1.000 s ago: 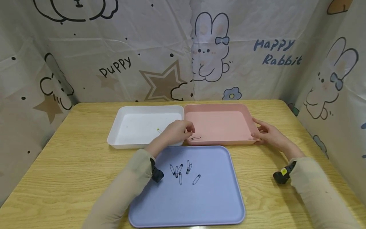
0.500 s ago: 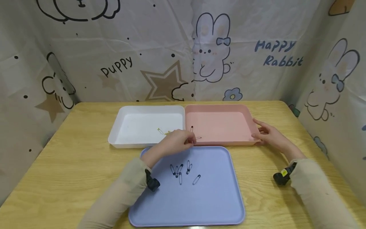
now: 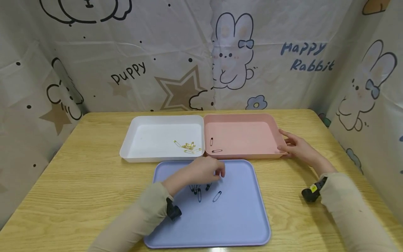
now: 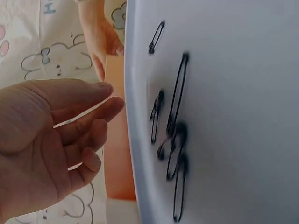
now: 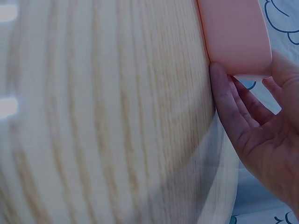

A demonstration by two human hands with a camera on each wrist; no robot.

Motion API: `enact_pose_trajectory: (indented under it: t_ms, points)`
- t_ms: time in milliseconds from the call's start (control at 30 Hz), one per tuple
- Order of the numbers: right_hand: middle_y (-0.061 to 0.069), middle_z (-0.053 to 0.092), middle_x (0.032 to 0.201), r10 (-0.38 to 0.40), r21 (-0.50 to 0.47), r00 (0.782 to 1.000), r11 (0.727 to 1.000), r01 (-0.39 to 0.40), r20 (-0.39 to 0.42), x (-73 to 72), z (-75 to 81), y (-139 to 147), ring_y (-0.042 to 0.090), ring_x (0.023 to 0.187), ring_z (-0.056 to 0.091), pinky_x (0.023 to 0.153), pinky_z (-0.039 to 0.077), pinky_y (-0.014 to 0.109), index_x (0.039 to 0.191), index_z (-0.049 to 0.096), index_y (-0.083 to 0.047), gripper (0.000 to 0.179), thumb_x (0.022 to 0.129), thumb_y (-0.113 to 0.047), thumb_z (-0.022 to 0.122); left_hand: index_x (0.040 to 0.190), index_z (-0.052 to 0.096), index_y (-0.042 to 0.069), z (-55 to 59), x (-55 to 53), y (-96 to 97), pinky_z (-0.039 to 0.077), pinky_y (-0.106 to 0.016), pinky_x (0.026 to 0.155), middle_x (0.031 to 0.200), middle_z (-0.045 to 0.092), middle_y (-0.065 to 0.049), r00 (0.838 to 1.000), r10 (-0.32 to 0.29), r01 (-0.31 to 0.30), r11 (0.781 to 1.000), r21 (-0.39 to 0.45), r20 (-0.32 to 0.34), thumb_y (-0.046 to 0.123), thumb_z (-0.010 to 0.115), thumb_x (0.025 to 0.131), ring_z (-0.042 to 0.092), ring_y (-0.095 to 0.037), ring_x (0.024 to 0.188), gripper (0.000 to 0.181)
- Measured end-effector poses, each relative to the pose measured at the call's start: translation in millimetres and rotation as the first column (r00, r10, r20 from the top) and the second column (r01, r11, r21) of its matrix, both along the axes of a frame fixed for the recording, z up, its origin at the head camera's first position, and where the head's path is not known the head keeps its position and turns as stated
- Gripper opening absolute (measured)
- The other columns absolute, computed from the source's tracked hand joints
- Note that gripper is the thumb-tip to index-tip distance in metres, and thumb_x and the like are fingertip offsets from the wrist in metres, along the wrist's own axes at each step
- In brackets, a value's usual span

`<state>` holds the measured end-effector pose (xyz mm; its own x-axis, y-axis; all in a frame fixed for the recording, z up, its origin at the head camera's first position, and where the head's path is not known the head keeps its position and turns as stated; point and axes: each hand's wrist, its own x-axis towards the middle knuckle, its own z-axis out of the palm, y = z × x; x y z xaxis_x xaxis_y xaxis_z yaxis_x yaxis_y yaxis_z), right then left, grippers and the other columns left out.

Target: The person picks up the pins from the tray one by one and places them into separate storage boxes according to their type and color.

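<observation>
My left hand [image 3: 205,170] hangs over the back of the blue tray [image 3: 236,220], nothing in its loosely bent fingers. Beneath and in front of it lie several black safety pins [image 3: 199,195], one pin [image 3: 217,196] apart from the rest; the hand hides part of the group. In the left wrist view, thumb and index fingertip are close together with a gap between them. My right hand [image 3: 299,150] holds the right end of the pink tray [image 3: 245,136], thumb and fingers around its end wall. Two black safety pins [image 3: 217,151] lie in that tray's left front part.
A white tray [image 3: 148,138] stands against the pink tray's left side, with several gold safety pins [image 3: 189,145] near its front right corner. The wooden table [image 3: 88,168] ends at a patterned cloth [image 3: 126,42] behind and at both sides.
My left hand has moved back from the pink tray toward the blue tray, leaving a second black safety pin in the pink one. My right hand stays at the pink tray.
</observation>
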<state>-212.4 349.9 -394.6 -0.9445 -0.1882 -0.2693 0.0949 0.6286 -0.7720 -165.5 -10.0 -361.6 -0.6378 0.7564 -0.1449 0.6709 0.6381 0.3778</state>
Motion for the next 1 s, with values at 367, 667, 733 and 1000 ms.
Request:
enact_pose_trajectory:
  t_ms: [367,667,733,1000]
  points:
    - [0.027,0.035,0.129,0.003,0.015,1.000,1.000,-0.003,-0.006,-0.6,0.2,-0.4,0.032,0.101,0.049,0.080,0.050,0.031,0.147,0.006,-0.023,0.077,0.090,-0.036,0.055,0.067,0.058,0.024,-7.8,16.0,7.1,0.036,-0.019,0.053,0.061,0.051,0.014,1.000,-0.026,0.025,0.990,-0.139,-0.008,0.037,0.071,0.076,0.046,-0.003,0.057,0.021]
    - [0.027,0.033,0.130,0.008,0.028,1.000,1.000,-0.008,-0.005,0.9,0.7,-0.1,0.032,0.102,0.050,0.082,0.050,0.033,0.147,0.005,-0.023,0.078,0.089,-0.039,0.055,0.063,0.054,0.024,-12.2,20.2,12.9,0.035,-0.021,0.051,0.058,0.050,0.014,1.000,-0.018,0.012,0.980,-0.199,-0.026,0.041,0.074,0.071,0.046,-0.003,0.057,0.027]
    - [0.027,0.034,0.130,0.008,0.031,1.000,0.999,-0.007,-0.007,1.0,0.4,-0.1,0.033,0.102,0.050,0.082,0.050,0.033,0.147,0.005,-0.023,0.078,0.089,-0.038,0.055,0.063,0.055,0.024,-12.1,19.8,13.5,0.035,-0.021,0.052,0.059,0.050,0.014,1.000,-0.021,0.017,0.980,-0.198,-0.019,0.037,0.073,0.073,0.047,-0.003,0.058,0.024]
    - [0.027,0.034,0.130,-0.007,0.027,1.000,1.000,0.007,-0.001,0.6,-0.3,0.2,0.033,0.102,0.050,0.081,0.050,0.033,0.147,0.006,-0.024,0.079,0.088,-0.040,0.056,0.064,0.056,0.024,-10.3,18.6,13.5,0.036,-0.020,0.053,0.061,0.050,0.014,0.999,-0.044,0.044,0.982,-0.181,0.007,0.024,0.071,0.076,0.047,-0.003,0.059,0.018]
